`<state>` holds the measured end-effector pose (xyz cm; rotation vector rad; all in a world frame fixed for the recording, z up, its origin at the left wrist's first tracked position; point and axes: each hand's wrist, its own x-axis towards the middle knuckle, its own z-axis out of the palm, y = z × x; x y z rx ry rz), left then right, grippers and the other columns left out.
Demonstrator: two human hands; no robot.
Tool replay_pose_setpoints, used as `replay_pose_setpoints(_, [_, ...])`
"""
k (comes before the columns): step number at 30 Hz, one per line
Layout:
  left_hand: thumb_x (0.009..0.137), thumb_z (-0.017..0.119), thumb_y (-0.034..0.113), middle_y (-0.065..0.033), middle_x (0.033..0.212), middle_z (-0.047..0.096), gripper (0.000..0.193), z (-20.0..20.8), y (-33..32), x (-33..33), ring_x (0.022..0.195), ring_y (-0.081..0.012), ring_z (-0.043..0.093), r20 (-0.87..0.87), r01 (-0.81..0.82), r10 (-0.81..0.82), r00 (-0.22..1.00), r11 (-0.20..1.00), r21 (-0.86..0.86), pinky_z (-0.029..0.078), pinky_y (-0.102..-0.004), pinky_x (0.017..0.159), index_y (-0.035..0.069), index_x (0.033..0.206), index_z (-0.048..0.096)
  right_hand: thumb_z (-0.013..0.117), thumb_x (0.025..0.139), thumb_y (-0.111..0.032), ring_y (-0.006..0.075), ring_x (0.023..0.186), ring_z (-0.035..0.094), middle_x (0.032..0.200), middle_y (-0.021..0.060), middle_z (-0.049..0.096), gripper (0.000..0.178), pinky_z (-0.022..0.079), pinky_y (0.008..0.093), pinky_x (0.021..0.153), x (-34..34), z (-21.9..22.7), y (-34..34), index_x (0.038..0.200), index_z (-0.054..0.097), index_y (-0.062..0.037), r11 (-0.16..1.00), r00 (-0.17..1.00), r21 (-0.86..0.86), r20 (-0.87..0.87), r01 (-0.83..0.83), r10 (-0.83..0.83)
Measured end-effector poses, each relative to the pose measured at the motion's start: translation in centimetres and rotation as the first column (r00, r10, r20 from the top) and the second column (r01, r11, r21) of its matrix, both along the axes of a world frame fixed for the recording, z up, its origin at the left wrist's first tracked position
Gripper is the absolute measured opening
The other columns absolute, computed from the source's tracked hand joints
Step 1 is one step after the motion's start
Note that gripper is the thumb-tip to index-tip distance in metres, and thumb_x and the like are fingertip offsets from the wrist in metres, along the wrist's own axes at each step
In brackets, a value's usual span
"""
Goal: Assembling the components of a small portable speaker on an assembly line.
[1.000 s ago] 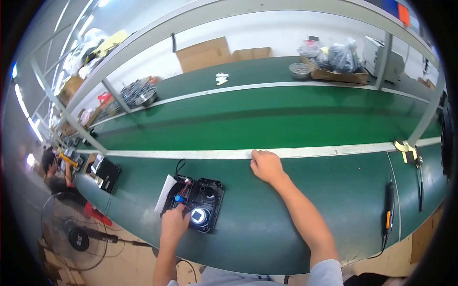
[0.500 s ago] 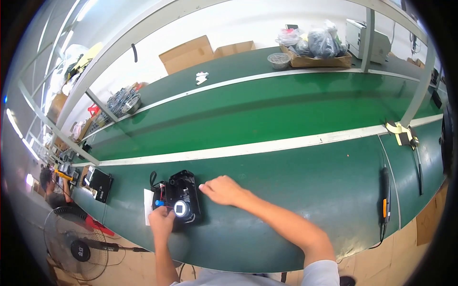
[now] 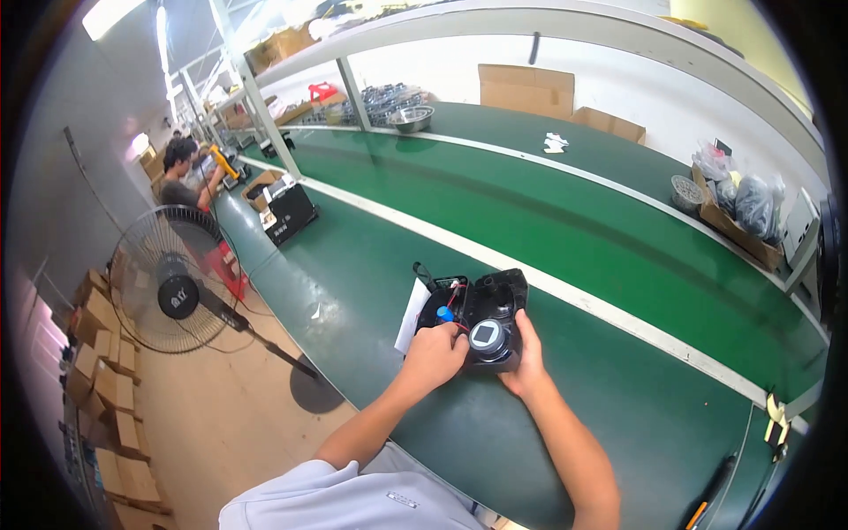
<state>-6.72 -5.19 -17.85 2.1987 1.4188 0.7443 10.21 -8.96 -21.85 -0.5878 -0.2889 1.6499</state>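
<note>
An opened black plastic case (image 3: 499, 291) lies on the green bench, its two halves side by side. In its right half sits a round dark part (image 3: 488, 339) with a pale square face, probably a speaker. A small blue part (image 3: 445, 314) and thin red wires show in the left half. My left hand (image 3: 435, 355) is closed over the case's near left edge, fingertips pinched by the wires; what they hold is hidden. My right hand (image 3: 528, 360) grips the case's right side, thumb along the wall. White paper (image 3: 412, 316) lies against the left side.
A black box (image 3: 290, 212) stands farther left on the bench. At lower right lies a black-and-orange pen-shaped tool (image 3: 711, 495). A standing fan (image 3: 179, 296) is left of the bench, with a seated person (image 3: 181, 172) beyond. Bagged parts (image 3: 755, 208) fill a carton at far right.
My view has swung left, so the bench appears turned. My right hand has come from beside the case to grip its right side. My left hand stays at the wires.
</note>
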Motion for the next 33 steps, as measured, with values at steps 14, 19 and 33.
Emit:
replay_pose_setpoints(14, [0.101,0.059,0.017,-0.0242,0.139,0.056,0.051,-2.2,2.4,-9.9,0.113,-0.0286,0.067,0.359,0.117,-0.023,0.933,0.963,-0.243,0.055,-0.0366,0.089,0.001,0.145,0.041,0.059,0.095,-0.05,0.0277,0.114,0.065,0.124,0.0101,0.069,0.052,0.048,0.0495,0.105,1.8,1.9,0.2,0.129,0.062,-0.0099,0.972,0.952,-0.177,0.291,0.155,-0.099])
replay_pose_setpoints(19, [0.103,0.054,0.012,-0.0159,0.142,0.053,0.047,-1.9,-1.9,-7.7,0.115,-0.0201,0.063,0.595,0.316,0.074,0.8,0.792,-0.523,0.057,-0.0341,0.09,0.002,0.146,0.038,0.063,0.097,-0.039,0.022,0.097,0.069,0.113,0.0077,0.069,0.043,0.057,0.0409,0.089,4.0,2.8,-0.2,0.128,0.059,-0.0098,0.967,0.937,-0.131,0.306,0.218,-0.17])
replay_pose_setpoints(33, [0.089,0.062,0.006,-0.0138,0.122,0.066,0.02,0.7,1.5,-3.8,0.127,-0.0367,0.057,0.264,0.324,-0.401,0.877,0.901,0.289,0.045,-0.0462,0.106,0.005,0.109,0.064,0.068,0.095,-0.034,0.016,0.094,0.067,0.109,0.003,0.066,0.049,0.057,0.0333,0.085,2.8,8.7,-1.8,0.136,0.054,-0.0105,0.936,0.748,0.048,0.588,0.347,-0.308])
